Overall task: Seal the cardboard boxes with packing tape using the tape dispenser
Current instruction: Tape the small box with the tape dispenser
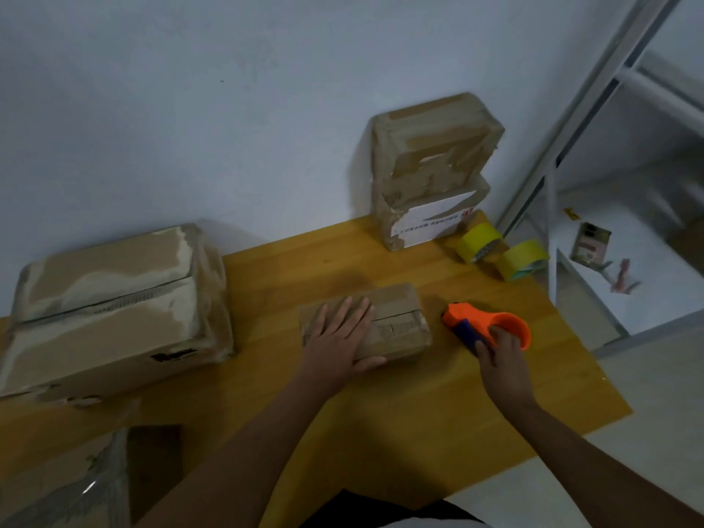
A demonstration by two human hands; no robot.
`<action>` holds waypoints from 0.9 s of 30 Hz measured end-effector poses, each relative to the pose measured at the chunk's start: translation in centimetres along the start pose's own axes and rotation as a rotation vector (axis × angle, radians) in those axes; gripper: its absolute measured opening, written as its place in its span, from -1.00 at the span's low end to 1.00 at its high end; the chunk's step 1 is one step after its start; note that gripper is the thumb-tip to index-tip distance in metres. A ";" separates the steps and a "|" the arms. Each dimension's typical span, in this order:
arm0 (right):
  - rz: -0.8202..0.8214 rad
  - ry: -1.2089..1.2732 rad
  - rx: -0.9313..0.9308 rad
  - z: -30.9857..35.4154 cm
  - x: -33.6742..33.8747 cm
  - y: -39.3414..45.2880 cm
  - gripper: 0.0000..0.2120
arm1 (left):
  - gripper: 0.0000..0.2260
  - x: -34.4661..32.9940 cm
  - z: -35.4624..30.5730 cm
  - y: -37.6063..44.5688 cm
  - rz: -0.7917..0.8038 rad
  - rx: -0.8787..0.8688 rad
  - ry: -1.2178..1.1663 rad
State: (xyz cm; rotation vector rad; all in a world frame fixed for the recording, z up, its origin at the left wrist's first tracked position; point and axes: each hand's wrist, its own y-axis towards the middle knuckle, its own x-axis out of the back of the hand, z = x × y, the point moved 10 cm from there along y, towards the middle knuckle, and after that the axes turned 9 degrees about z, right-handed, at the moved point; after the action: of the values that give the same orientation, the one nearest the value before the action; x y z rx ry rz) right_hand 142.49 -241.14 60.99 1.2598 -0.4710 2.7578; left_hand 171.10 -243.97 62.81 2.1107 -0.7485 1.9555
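Orange plastic tape dispenser point(485, 326) with a blue handle lies on the yellow wooden table point(400, 413), just right of the small brown cardboard box point(396, 329) — the right hand point(501, 356) curls around its handle. It looks light and rigid; that handle is the place to hold. The left hand point(339, 337) presses flat, fingers spread, on the box — light, likely to slide.

Cardboard box point(64, 485) at the table's point(381, 424) near left corner: running off the picture's edges. Small box point(396, 322): left part lying hidden under the left hand point(339, 333). Label print point(430, 221) on the far stacked box point(426, 219): reading too blurred to tell.
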 end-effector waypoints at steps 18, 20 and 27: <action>0.216 -0.445 0.108 -5.2 -1.4 5.2 -0.67 | -0.24 0.2 -2.1 1.2 0.013 -0.017 0.088; 0.214 -0.275 0.117 -4.4 0.1 4.9 -0.73 | -0.23 0.0 -2.1 1.0 0.027 -0.005 0.090; 0.202 0.525 0.012 2.8 6.0 4.4 -0.68 | -0.22 -0.6 -2.2 1.2 0.059 -0.002 0.058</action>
State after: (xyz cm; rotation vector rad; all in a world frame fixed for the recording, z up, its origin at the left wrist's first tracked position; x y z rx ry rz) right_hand 139.69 -246.53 66.10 0.4645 -0.5506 3.0923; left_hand 168.61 -243.84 62.22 2.0441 -0.8104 2.0351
